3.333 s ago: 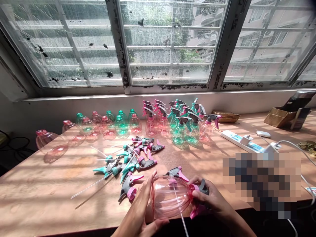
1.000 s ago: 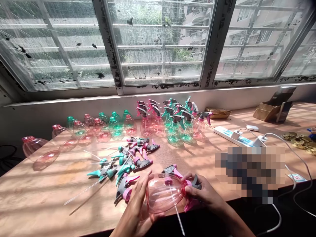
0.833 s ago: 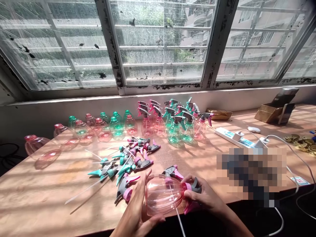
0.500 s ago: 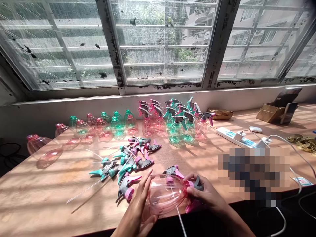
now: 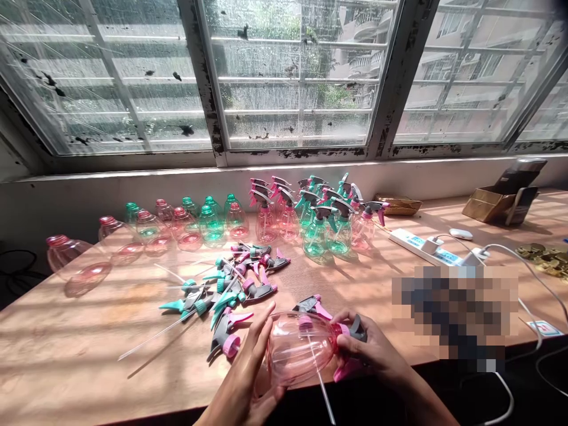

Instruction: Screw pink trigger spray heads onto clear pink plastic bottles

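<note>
A clear pink bottle (image 5: 297,355) lies tilted on its side between my hands near the table's front edge. My left hand (image 5: 251,367) is wrapped round its base end. At the bottle's neck, on the right, the fingers of my right hand (image 5: 368,346) are closed on a grey and pink spray head (image 5: 357,329). Its pink trigger shows below my fingers; whether a tube runs inside the bottle is unclear. Another spray head (image 5: 308,305) lies just behind, its collar and tube seen through the pink plastic. Left of my hands are several loose pink and green spray heads (image 5: 228,337).
Open pink and green bottles (image 5: 213,225) stand at the back left, one pink bottle (image 5: 75,263) at the table's left edge. Assembled spray bottles (image 5: 317,234) stand at the back middle. Rightward are a power strip (image 5: 426,251) with cables, a cardboard holder (image 5: 486,204) and a pixelated patch.
Both hands keep the same hold on the bottle and spray head, with hardly any movement. The view has shifted very slightly.
</note>
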The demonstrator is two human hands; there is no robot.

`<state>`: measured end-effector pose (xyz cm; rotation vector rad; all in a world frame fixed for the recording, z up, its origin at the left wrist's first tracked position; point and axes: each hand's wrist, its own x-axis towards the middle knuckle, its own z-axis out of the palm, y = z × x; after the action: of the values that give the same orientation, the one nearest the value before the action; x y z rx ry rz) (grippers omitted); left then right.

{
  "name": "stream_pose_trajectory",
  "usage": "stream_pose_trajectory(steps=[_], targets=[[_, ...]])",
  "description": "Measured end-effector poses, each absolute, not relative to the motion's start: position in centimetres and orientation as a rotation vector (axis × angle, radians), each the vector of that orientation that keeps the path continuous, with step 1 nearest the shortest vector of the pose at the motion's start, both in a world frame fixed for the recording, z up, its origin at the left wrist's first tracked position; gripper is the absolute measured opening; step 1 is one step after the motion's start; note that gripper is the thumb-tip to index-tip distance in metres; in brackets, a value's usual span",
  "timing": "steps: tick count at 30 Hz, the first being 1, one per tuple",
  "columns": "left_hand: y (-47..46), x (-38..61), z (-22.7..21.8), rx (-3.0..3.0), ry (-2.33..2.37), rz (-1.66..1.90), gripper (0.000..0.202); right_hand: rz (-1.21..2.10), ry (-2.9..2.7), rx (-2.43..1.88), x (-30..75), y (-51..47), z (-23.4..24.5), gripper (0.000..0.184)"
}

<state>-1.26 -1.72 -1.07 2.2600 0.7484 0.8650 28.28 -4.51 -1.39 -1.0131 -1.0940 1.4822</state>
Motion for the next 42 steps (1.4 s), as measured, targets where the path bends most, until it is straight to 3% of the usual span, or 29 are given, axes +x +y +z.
stream_pose_trajectory(steps=[9,17,24,34,39,42], targets=[[-2.1,-1.4,-1.0,2.214,0.852,0.801,0.100,1.544,-1.090,-0.979,28.0,-4.7,-1.2,0.043],[-1.9,-1.3,-1.3,2.275,0.802,0.842,0.082,1.466,-1.104,-0.986,28.2,-4.5,-1.2,0.041],[-1.9,-1.4,-1.2,2.269,0.844,0.801,0.097,1.505,-1.118,-0.952,28.2,-4.6,-1.5,0.039],[-1.5,-1.1,-1.7,2.295,0.761,0.866,0.078,1.459,-1.100,-0.979,28.2,-4.4,-1.7,0.042],[-1.4,-1.3,-1.9,2.246,0.815,0.841,0.102,1.520,-1.097,-0.980,28.2,-4.6,-2.0,0.043],[-1.5,-1.3,-1.5,2.255,0.830,0.826,0.100,1.514,-1.100,-0.996,28.2,-4.6,-1.9,0.044]])
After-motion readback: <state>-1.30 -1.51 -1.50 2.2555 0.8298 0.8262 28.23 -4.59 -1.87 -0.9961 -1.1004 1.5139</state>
